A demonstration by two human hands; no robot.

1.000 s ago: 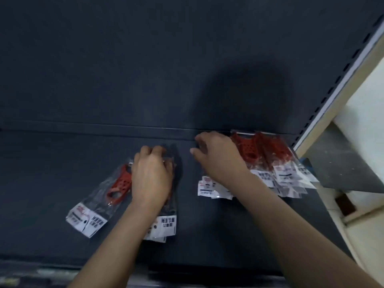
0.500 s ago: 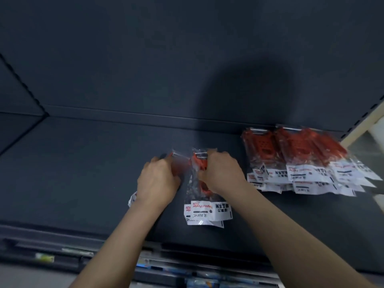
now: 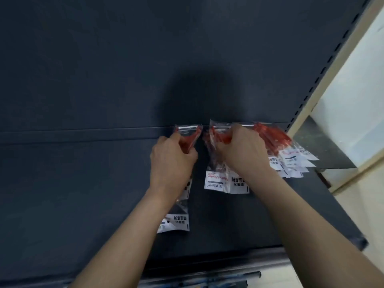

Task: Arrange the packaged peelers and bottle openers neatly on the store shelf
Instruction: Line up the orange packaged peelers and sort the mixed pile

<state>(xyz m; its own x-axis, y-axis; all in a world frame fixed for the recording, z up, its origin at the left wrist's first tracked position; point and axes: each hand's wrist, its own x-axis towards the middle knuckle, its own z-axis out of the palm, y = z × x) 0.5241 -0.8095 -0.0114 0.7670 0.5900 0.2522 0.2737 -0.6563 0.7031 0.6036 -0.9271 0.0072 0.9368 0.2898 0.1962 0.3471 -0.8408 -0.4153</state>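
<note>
Progress: approx. half. Fanned pkts (image 3: 291, 161) far right look placed. Left hand (image 3: 172, 161) grips peeler pkt (image 3: 188, 136), right hand (image 3: 243, 154) grips second pkt (image 3: 220, 175), both at far edge of shelf (image 3: 83, 194); squaring-up not yet done.

dark shelf (image 3: 83, 194) – red packaged peelers (image 3: 286, 154) along back.

Shelf (image 3: 83, 194) open to L; peeler pkgs (image 3: 276, 140) crowd R end by upright (image 3: 330, 75).

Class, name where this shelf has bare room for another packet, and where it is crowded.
Bare: the shelf left of the left hand. Crowded: the right back corner, where packets overlap beside the right hand.
</note>
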